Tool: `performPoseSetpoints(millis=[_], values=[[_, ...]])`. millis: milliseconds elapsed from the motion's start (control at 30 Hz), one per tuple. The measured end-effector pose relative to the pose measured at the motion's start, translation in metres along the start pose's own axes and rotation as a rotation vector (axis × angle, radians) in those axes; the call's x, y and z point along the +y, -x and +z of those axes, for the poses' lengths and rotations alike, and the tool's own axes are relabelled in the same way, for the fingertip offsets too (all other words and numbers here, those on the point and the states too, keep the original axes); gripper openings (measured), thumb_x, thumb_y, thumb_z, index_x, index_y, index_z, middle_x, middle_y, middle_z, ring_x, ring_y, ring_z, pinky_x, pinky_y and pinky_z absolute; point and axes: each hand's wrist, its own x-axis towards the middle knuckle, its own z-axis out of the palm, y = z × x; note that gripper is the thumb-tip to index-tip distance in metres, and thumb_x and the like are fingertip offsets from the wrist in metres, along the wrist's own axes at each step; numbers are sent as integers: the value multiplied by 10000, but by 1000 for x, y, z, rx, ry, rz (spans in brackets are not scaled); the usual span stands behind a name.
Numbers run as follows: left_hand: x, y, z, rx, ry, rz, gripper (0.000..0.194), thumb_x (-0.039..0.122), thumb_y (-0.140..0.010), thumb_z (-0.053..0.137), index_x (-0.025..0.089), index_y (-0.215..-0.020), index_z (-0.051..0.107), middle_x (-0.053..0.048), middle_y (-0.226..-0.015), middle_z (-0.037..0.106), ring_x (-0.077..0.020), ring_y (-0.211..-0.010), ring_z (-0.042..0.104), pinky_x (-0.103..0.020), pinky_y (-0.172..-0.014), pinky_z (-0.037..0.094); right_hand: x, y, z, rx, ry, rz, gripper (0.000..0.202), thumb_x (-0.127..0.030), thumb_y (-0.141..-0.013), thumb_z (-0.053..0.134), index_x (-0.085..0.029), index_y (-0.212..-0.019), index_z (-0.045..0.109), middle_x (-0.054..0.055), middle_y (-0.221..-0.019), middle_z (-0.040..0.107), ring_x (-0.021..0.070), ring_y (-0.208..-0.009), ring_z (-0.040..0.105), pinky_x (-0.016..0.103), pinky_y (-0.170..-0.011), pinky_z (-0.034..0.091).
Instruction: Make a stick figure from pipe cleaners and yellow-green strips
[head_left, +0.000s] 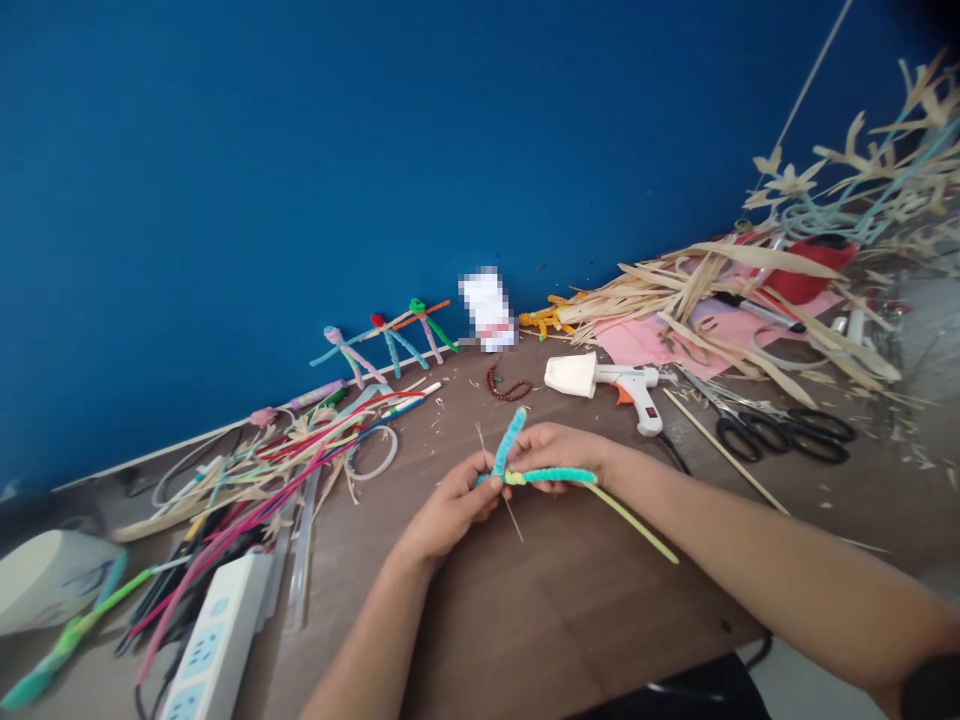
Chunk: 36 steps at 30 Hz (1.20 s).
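Near the middle of the view, a turquoise pipe-cleaner figure point(555, 476) is held between both hands, one blue limb pointing up and a longer limb stretching right. My left hand point(466, 492) pinches its left end. Behind the long limb, my right hand point(553, 450) has its fingers closed on the figure near its yellow wrapped part. A yellow-green pipe cleaner point(636, 523) trails down to the right from the figure. A thin wire point(513, 520) sticks out below the fingers, and another bit shows above them.
Behind are a white glue gun point(637, 398), black-handled scissors point(765, 432), a bead bracelet point(508, 388) and small pipe-cleaner figures point(390, 342) against the blue wall. Left lie pipe cleaners point(255, 500), a tape roll point(375, 455) and a power strip point(217, 630); right, dried husks point(697, 285).
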Motion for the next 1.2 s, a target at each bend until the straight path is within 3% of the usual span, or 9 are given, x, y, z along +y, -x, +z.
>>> performPoseSetpoints(millis=[133,367,500,600,700,833,933,1067,1200], values=[[-4,-1,5,-20,210,-19,251,375,-745,499,176,-879,427,14,-724,444,-31,-444,306,-178,-405,165,1,-2,2,-22,-176,44,143,-256,-660,556,-170,-713,456,-80,-352,453,35,-275,318,134,-308,195],[-6,-4,10,33,266,22,250,358,-740,514,176,-866,400,68,-545,331,-43,-435,291,-172,-412,160,7,-5,7,4,-254,33,89,-229,-672,504,-181,-681,429,-90,-321,422,35,-256,264,139,-309,175],[-5,-8,13,133,306,75,246,351,-723,533,180,-808,379,49,-603,427,-30,-427,287,-166,-408,170,11,-9,8,58,-172,66,140,-285,-712,488,-168,-647,447,-89,-294,393,41,-244,260,148,-300,190],[-7,-11,15,199,297,123,203,327,-748,500,180,-802,371,35,-629,485,-27,-416,280,-163,-404,180,12,-12,13,121,-8,73,206,-312,-767,422,-158,-640,472,-84,-289,377,50,-237,265,165,-301,210],[-12,-14,15,318,197,145,163,320,-771,456,185,-788,366,55,-552,469,-39,-395,270,-164,-395,189,15,-13,21,251,288,-56,259,-301,-813,353,-152,-660,500,-77,-315,365,56,-269,288,179,-344,246],[-16,-15,13,561,-161,148,161,333,-752,459,179,-754,412,60,-529,447,-65,-426,342,-178,-431,268,16,-6,30,465,944,-249,266,-268,-837,336,-145,-752,556,35,-613,595,129,-565,540,226,-538,354],[-14,-14,10,683,-461,174,137,302,-734,468,168,-710,454,33,-590,485,-94,-519,420,-202,-507,327,15,1,37,493,1341,-247,246,-266,-837,346,-154,-962,525,92,-788,633,204,-704,584,279,-612,366],[-11,-12,10,698,-646,170,103,262,-732,455,165,-713,481,30,-580,498,-106,-540,436,-210,-530,334,13,6,43,497,1504,-247,251,-233,-843,327,-145,-977,520,97,-739,633,213,-659,590,283,-589,360],[-11,-11,10,664,-707,182,104,255,-734,448,164,-706,488,35,-576,492,-102,-541,433,-205,-537,325,9,8,38,571,1412,-349,244,-258,-853,338,-166,-870,563,62,-715,634,174,-653,578,259,-596,348]])
